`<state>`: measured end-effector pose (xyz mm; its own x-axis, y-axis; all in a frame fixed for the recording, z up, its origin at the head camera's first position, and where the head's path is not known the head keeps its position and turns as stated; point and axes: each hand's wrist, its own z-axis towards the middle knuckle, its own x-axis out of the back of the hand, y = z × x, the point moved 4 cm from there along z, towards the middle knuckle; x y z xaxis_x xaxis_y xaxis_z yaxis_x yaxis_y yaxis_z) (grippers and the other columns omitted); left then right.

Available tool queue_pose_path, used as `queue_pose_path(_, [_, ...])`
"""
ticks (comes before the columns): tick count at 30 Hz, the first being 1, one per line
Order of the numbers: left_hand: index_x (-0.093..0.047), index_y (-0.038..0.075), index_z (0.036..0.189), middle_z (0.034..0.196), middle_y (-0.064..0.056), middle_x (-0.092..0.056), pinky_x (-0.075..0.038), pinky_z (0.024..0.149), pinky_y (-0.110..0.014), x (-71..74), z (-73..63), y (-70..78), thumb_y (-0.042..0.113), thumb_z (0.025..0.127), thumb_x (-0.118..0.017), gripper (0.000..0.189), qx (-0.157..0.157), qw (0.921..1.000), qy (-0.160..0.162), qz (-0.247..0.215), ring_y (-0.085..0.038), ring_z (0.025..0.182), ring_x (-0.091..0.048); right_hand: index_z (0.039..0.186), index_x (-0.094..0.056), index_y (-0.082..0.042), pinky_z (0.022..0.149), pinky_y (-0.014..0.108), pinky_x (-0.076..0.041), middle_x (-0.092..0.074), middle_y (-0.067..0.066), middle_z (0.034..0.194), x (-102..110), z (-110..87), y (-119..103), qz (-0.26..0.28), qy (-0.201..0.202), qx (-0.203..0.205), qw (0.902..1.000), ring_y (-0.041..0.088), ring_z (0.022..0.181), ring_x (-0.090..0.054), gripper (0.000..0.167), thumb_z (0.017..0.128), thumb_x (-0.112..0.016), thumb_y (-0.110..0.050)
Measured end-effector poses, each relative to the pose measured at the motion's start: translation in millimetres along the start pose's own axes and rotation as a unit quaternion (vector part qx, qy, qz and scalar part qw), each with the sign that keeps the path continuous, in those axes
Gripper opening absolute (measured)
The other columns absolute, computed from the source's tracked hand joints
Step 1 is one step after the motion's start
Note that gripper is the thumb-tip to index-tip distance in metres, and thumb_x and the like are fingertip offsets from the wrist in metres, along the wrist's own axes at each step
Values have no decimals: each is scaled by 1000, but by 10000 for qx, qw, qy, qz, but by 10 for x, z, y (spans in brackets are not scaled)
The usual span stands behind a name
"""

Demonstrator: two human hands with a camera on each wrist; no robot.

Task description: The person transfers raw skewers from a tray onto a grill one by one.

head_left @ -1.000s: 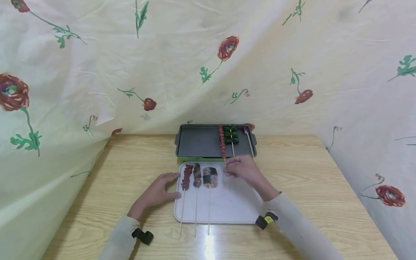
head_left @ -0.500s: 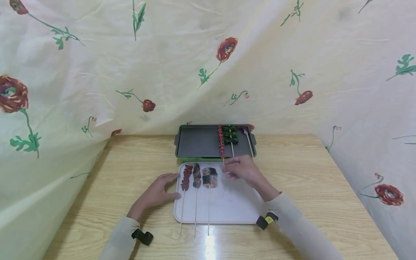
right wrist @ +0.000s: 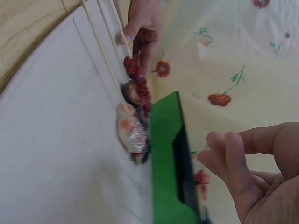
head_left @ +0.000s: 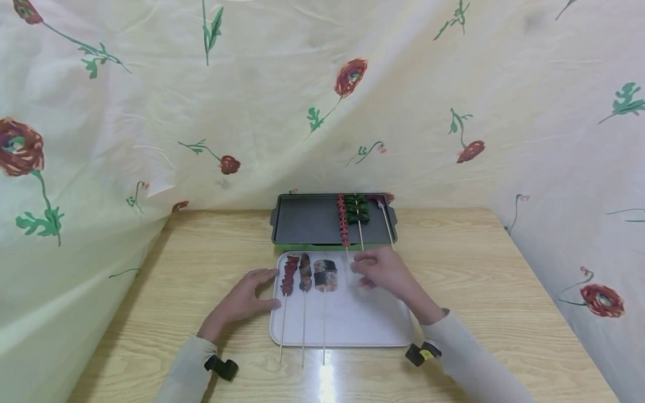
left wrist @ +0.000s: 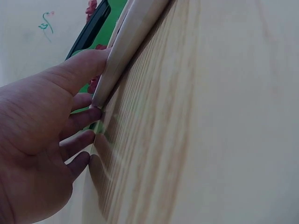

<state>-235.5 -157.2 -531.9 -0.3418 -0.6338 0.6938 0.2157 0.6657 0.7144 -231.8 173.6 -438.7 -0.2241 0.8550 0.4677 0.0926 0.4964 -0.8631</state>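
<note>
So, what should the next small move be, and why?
Probably move the right hand to the fish skewer: it looks free of the bright red skewer, the fish is the nearest of the tray's three, and the pan's left side is bare.

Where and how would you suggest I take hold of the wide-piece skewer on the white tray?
I would pinch the bare stick near its end, coming from the person's side. On this wide-piece skewer, the food sits at the far end; the stick's tip overhangs the near rim of the white tray, so a pinch could likely close around it.
</note>
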Motion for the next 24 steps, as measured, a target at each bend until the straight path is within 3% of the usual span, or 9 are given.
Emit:
queue_pose_path(5, [-46,15,154,158,-11,-45,-28,124,-55,5,-7,16,43,85,-82,83,-39,10000,16,35,-35,149,-35,127,-66,3,63,35,-65,-76,18,105,85,-250,-117,-443,174,441,9979,28,75,-76,38,97,-70,-19])
queue_pose_path(11, [-46,15,154,158,-9,-46,-28,124,-54,-1,-11,27,41,86,-82,82,-57,10000,10,16,-34,149,-35,123,-69,-4,61,28,-62,-77,10,101,94,-559,-213,-633,467,720,9943,14,71,-72,32,96,-72,-19])
queue_pose_path(17, [-46,17,155,159,-9,-44,-28,124,-54,-21,-4,3,42,86,-83,82,23,10000,-10,-30,-34,150,-34,119,-72,-6,58,26,-61,-77,3,90,-36,-800,-238,-392,707,867,9929,12,65,-70,29,92,-76,-16])
queue_pose_path(24, [-47,18,154,159,-10,-44,-28,124,-54,-19,4,-14,43,86,-82,81,-4,10000,28,-5,-34,150,-33,115,-73,-7,57,27,-61,-76,1,86,-304,-896,-70,71,649,929,9935,16,66,-71,27,91,-77,-17])
